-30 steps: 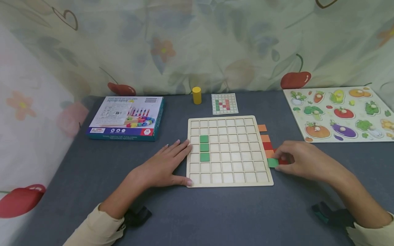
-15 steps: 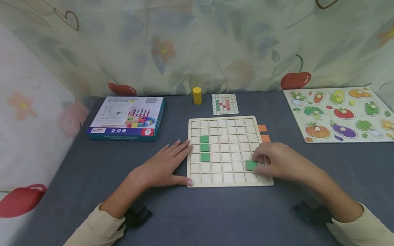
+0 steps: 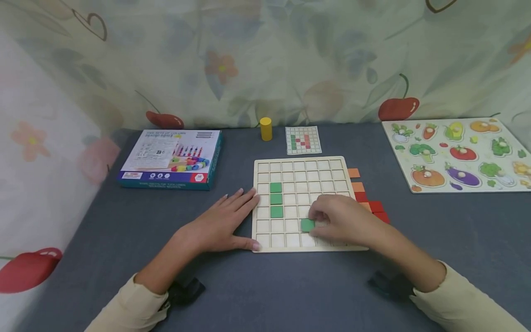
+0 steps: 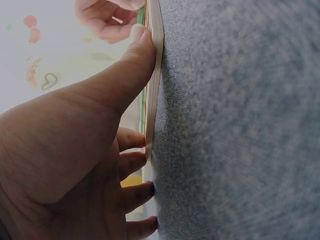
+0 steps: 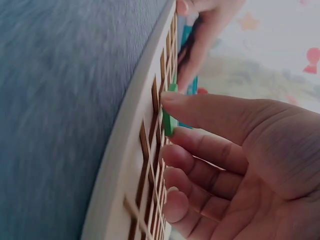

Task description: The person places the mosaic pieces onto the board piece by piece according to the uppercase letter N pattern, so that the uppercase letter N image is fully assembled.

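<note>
A pale wooden grid board lies on the dark cloth. Three green tiles fill a column in its second column of cells. My left hand rests at the board's left edge, fingers spread, thumb tip on the near corner. Between thumb and forefinger, my right hand pinches a loose green square tile over the lower middle cells. From the right wrist view, this held tile is seen edge-on close to the grid. My right hand hides some cells at the lower right.
Orange and red tiles lie along the board's right edge. Behind the board are a pattern card and a yellow cylinder. A boxed toy sits at left, a vegetable puzzle board at right.
My right hand has carried the green tile leftward from beside the board's right edge to over its middle cells. The red tiles there show again. My left hand has stayed put.
</note>
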A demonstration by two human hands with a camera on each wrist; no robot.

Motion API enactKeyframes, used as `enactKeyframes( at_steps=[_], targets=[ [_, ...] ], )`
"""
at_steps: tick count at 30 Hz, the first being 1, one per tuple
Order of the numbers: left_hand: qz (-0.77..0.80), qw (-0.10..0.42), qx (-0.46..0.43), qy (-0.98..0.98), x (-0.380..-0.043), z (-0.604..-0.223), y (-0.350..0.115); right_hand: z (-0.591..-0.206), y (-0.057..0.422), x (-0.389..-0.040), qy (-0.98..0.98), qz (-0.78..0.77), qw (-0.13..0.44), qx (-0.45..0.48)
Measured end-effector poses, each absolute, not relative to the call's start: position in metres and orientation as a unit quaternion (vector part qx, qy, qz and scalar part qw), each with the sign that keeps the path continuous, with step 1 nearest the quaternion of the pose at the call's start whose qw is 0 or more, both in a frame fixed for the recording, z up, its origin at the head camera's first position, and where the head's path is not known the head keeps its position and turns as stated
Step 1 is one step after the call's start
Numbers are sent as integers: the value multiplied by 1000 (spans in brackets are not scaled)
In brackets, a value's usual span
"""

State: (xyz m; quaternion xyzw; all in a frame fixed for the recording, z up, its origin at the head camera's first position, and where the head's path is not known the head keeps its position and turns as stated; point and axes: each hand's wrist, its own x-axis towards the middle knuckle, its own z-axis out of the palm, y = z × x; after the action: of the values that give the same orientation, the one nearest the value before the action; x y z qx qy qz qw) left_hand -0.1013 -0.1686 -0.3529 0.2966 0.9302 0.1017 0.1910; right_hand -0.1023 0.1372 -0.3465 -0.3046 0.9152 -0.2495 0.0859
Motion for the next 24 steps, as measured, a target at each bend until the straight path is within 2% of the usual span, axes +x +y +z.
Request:
enactKeyframes(
  at_steps=[12,24],
  targets=[
    [98,193,299,929,-102,-354,-169,-348,94,-104,910,-230,61,-339],
    [101,187,300,930,-101,-354,-169,-351,77,-100,910,-212,32,-355]
  ],
)
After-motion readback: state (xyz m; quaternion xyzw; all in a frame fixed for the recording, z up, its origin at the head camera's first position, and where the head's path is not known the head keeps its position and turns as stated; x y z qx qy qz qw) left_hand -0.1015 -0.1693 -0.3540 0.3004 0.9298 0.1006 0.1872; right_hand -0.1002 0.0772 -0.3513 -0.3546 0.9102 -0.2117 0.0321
